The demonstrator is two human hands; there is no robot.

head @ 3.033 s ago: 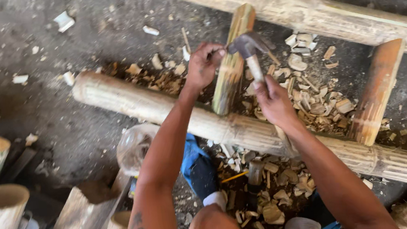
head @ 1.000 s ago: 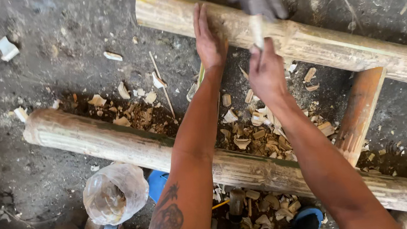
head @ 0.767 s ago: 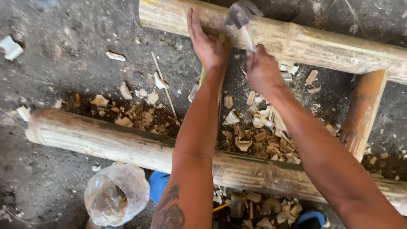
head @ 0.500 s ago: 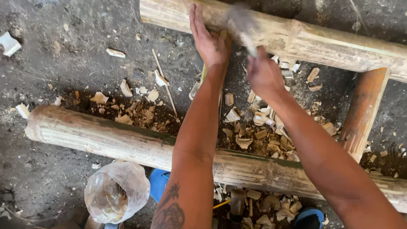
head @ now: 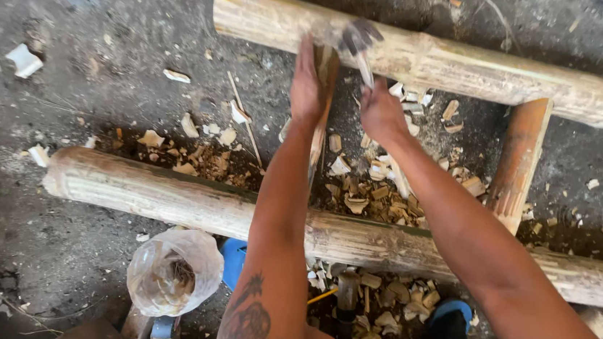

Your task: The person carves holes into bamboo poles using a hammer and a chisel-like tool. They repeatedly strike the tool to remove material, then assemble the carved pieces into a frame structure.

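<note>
Two long bamboo poles lie across the dirt floor (head: 54, 82), far pole (head: 453, 69) and near pole (head: 173, 202), w/ a reddish crosspiece (head: 518, 158) already between them and wood chips (head: 369, 200) scattered about. The left hand (head: 306, 82) is closed on a slanted bamboo rung (head: 324, 95) whose top meets the far pole. The right hand (head: 381, 111) grips a hammer (head: 359, 41) (head blurred) just above; best to keep left-hand fingers clear of the strike and drive along the rung's axis.
</note>
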